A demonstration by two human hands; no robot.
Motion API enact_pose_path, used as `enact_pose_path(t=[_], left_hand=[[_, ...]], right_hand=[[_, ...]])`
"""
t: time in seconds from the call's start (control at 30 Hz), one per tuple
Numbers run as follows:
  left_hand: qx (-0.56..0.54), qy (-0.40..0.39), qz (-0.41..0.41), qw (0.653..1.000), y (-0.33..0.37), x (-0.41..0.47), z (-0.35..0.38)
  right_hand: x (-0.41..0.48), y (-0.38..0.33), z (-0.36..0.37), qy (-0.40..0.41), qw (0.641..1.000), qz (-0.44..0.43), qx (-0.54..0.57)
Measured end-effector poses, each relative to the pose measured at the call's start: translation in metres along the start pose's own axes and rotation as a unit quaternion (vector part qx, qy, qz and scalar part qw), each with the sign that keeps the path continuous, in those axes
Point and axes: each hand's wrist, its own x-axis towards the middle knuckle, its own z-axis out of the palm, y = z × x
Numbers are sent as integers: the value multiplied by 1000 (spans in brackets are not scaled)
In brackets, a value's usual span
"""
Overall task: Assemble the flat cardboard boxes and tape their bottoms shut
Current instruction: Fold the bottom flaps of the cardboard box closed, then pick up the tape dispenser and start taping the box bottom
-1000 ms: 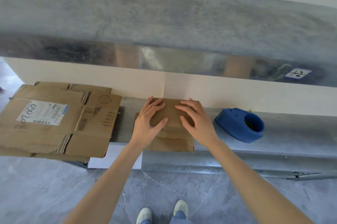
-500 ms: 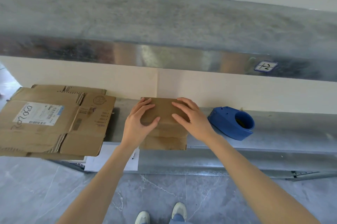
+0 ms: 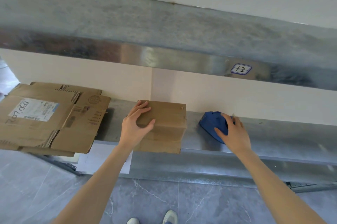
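Note:
A small folded-up cardboard box (image 3: 169, 120) stands on the metal shelf (image 3: 282, 136), its front hanging over the shelf's edge. My left hand (image 3: 135, 125) rests flat on the left part of its top, fingers straight and thumb spread. To the right lies a blue tape dispenser (image 3: 211, 121). My right hand (image 3: 235, 132) lies over its right side, thumb on the near face and fingers curled over the top. A stack of flat cardboard boxes (image 3: 45, 118) with a white shipping label lies at the shelf's left end.
An upper metal shelf (image 3: 164, 56) with a small "1-2" label (image 3: 241, 69) juts out above the work shelf. A white sheet of paper (image 3: 102, 152) sticks out under the flat cardboard. My shoes (image 3: 169, 217) stand on the grey tiled floor below.
My right hand has left the box top and moved right onto the blue tape dispenser. My left hand stays on the box.

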Motion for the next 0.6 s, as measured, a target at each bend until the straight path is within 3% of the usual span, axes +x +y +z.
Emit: enact_pose_path(t=[0.23,0.43,0.6], left_hand=[[2,2,-1,1000,13,-2,7],[38,-93,-10,995,14,7,-13],[33,-113,-24,993,17,9,-15]], right_hand=[[15,15,-10,-170,985,-20,-19],[30,17,-18,-219,974,-36,42],[33,19,-21,-254,962,-9,99]])
